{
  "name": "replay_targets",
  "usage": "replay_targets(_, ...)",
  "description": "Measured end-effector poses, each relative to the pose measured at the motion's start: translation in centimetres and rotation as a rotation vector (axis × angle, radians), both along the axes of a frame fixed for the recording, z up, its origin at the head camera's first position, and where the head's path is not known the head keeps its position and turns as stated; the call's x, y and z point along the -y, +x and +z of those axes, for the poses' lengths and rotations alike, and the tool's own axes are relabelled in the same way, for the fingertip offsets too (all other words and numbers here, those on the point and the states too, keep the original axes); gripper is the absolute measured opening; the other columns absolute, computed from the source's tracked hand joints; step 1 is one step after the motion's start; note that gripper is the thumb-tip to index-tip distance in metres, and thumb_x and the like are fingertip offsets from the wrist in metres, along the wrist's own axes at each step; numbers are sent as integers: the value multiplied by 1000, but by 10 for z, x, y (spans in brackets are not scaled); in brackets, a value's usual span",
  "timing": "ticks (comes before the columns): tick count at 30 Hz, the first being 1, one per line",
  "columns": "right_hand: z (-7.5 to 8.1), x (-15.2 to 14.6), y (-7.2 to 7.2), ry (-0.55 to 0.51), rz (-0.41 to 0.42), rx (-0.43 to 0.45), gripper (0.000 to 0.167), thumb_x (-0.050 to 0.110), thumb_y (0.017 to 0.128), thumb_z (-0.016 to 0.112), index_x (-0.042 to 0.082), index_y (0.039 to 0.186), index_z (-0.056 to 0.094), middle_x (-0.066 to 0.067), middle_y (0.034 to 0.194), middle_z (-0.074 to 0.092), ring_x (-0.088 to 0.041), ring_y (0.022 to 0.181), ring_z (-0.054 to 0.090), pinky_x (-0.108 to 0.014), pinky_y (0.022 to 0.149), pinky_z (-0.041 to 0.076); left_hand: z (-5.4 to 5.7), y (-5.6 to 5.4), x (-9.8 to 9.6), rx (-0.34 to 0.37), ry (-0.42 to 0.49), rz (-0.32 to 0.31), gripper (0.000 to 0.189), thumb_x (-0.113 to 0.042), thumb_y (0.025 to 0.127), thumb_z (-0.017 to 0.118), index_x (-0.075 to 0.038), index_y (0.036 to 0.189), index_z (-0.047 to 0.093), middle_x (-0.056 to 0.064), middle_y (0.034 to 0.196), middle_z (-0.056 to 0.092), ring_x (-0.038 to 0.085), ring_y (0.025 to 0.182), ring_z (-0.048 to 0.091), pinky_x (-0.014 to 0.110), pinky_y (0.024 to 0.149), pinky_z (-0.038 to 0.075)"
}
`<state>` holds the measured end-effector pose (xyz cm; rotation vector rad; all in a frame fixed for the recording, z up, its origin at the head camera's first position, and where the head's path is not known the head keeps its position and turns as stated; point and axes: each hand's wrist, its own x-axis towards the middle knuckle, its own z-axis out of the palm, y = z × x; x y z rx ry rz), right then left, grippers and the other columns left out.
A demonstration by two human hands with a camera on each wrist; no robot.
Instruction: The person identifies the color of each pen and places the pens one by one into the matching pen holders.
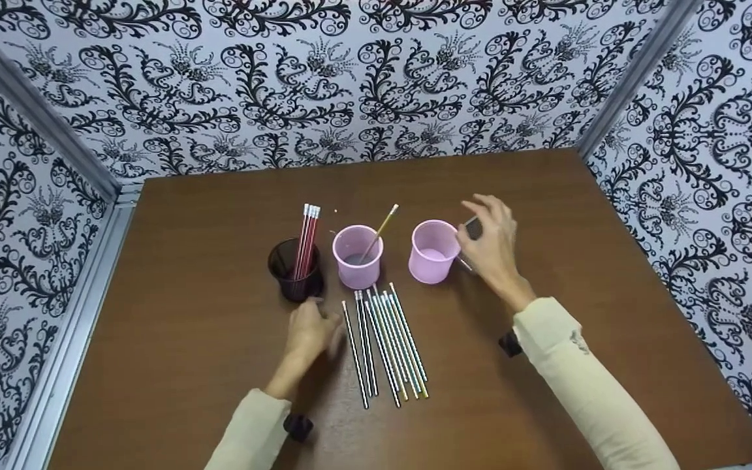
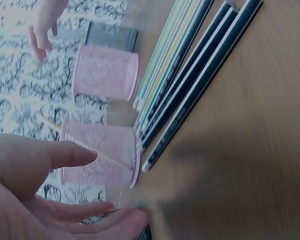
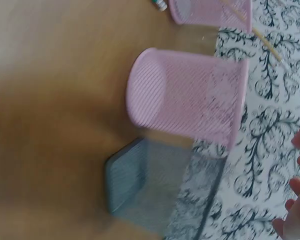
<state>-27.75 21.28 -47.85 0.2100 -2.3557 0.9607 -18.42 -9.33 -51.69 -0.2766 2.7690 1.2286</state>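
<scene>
My left hand (image 1: pixel 309 331) is beside the round black mesh cup (image 1: pixel 286 282), near the pencils. Its thumb and fingers are spread with nothing between them in the left wrist view. Several red pencils (image 1: pixel 306 245) stand in that cup. Above a dark square mesh cup (image 3: pixel 160 187) is my right hand (image 1: pixel 495 245), fingers loosely bent and empty; in the head view it hides most of this cup. A pink mesh cup (image 1: pixel 431 269) stands just left of the square one. Another pink mesh cup (image 1: pixel 357 275), in the middle, holds one yellow pencil (image 1: pixel 386 223).
Several striped pencils (image 1: pixel 392 346) lie side by side on the brown table (image 1: pixel 187 326), in front of the pink cups. Left of them lie a few black-and-white ones (image 1: pixel 354 352). Patterned walls (image 1: pixel 376 85) enclose the table at the back and sides.
</scene>
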Motion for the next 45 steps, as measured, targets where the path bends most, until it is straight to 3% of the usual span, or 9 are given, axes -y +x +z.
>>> replay_targets(7, -14, -31, 9, 8, -43, 157, 71, 23, 78, 77, 3, 142, 52, -20, 154, 41, -40, 147, 28, -61, 117, 22, -11, 2, -25, -59, 18, -67, 25, -9, 83, 72, 4, 104, 71, 14, 88, 75, 27, 84, 70, 43, 82, 57)
replay_targets(14, -35, -49, 15, -47, -71, 284, 94, 27, 76, 79, 3, 154, 31, -20, 159, 29, -39, 148, 26, -59, 117, 23, -14, -16, -48, 7, -6, -89, 23, -18, 84, 74, -3, 101, 72, 18, 104, 75, 31, 94, 70, 46, 84, 57)
replay_targets(16, -41, -52, 15, -68, -75, 317, 98, 27, 76, 80, 3, 155, 27, -19, 160, 27, -39, 147, 27, -59, 117, 23, -16, -20, -52, 9, -8, -91, 18, -17, 83, 74, -3, 94, 71, 18, 100, 75, 30, 90, 70, 44, 81, 58)
replay_targets(18, -46, -53, 14, -93, -68, 338, 101, 26, 76, 81, 4, 156, 24, -20, 160, 25, -39, 146, 28, -58, 118, 24, -20, -24, -56, -11, -4, -92, 11, -13, 83, 74, -5, 79, 67, 16, 88, 72, 26, 79, 66, 38, 71, 56)
replay_targets(22, -54, -54, 12, -130, -40, 357, 106, 22, 75, 83, 3, 157, 19, -23, 158, 24, -41, 144, 30, -54, 121, 25, -26, -29, -62, -76, 0, -89, 37, -6, 81, 71, -15, 57, 43, 11, 67, 60, 21, 62, 48, 33, 54, 41)
replay_targets(24, -58, -54, 12, -153, -34, 359, 108, 19, 74, 84, 1, 157, 16, -24, 157, 24, -42, 143, 32, -51, 121, 26, -30, -31, -64, -95, -8, -86, 39, -5, 80, 70, -16, 58, 40, 13, 66, 61, 21, 60, 45, 35, 52, 40)
replay_targets(30, -65, -51, 10, -267, -36, 324, 112, 11, 74, 84, 3, 158, 11, -26, 155, 25, -39, 141, 34, -48, 121, 26, -33, -33, -69, -65, -23, -38, 9, -7, 79, 70, -2, 79, 62, 25, 85, 71, 28, 66, 59, 50, 61, 52)
replay_targets(38, -69, -48, 6, -340, -60, 312, 110, -3, 74, 80, 1, 157, 9, -28, 152, 28, -39, 143, 32, -46, 123, 24, -36, -37, -73, -8, -96, -10, 19, -17, 80, 74, -1, 87, 67, 24, 94, 74, 36, 78, 70, 51, 66, 54)
replay_targets(45, -77, -52, -1, -447, -93, 385, 103, 0, 75, 81, -2, 154, 16, -29, 154, 35, -38, 142, 38, -43, 123, 27, -38, -39, -76, -16, -124, 0, 21, -22, 82, 72, -2, 75, 68, 23, 89, 74, 34, 73, 69, 52, 62, 53)
